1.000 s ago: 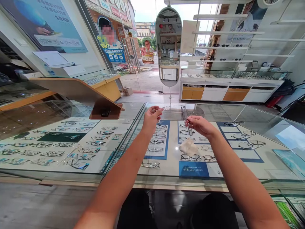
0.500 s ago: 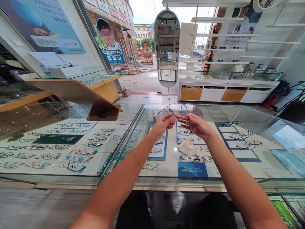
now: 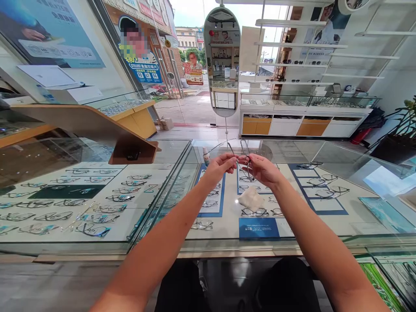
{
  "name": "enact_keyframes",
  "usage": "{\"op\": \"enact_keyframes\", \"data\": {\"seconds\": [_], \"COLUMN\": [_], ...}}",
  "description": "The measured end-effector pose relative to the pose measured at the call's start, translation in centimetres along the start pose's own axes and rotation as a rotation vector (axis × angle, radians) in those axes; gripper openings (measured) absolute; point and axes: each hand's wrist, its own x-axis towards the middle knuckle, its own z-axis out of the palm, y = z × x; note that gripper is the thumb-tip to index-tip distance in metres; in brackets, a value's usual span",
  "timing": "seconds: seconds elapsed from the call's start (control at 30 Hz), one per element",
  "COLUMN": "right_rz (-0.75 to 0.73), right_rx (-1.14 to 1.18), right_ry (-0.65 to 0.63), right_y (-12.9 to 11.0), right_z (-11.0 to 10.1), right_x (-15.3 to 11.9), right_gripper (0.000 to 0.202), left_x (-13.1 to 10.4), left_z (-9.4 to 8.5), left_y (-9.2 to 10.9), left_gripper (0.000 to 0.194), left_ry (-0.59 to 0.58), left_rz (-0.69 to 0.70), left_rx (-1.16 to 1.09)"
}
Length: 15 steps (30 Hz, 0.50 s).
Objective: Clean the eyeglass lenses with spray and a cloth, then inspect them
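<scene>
Both hands are raised over the glass display counter, close together, around a thin-framed pair of eyeglasses. My right hand pinches the frame, with one rim standing up above the fingers. My left hand has its thumb and fingertips closed at the near side of the same eyeglasses; a dark, slender temple tip rises just above them. The exact grip is small and partly hidden by the fingers. Below the right hand, a crumpled pale cloth lies on the glass. A small bottle stands behind the left hand.
Rows of spectacles fill the case at left, with more on blue-edged trays at right. A blue card lies near the front edge. An oval mirror stands beyond, and a wooden board juts in at left.
My left fingers have come slightly closer to my right hand. The dark temple tip now points more steeply upward. The whole view has shifted a little, and both hands keep hold of the eyeglasses.
</scene>
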Motion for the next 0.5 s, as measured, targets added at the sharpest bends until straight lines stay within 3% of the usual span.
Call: {"op": "enact_keyframes", "data": {"seconds": [0.23, 0.5], "right_rz": [0.008, -0.104], "right_rx": [0.037, 0.093], "right_ry": [0.017, 0.109], "right_y": [0.1, -1.7], "right_z": [0.5, 0.3], "right_x": [-0.1, -0.8], "right_gripper": [0.039, 0.038], "left_x": [-0.2, -0.1], "left_z": [0.7, -0.1], "left_y": [0.1, 0.1], "left_gripper": [0.049, 0.046], "left_ry": [0.033, 0.128], "left_rz": [0.021, -0.133], "left_rx": [0.016, -0.134]}}
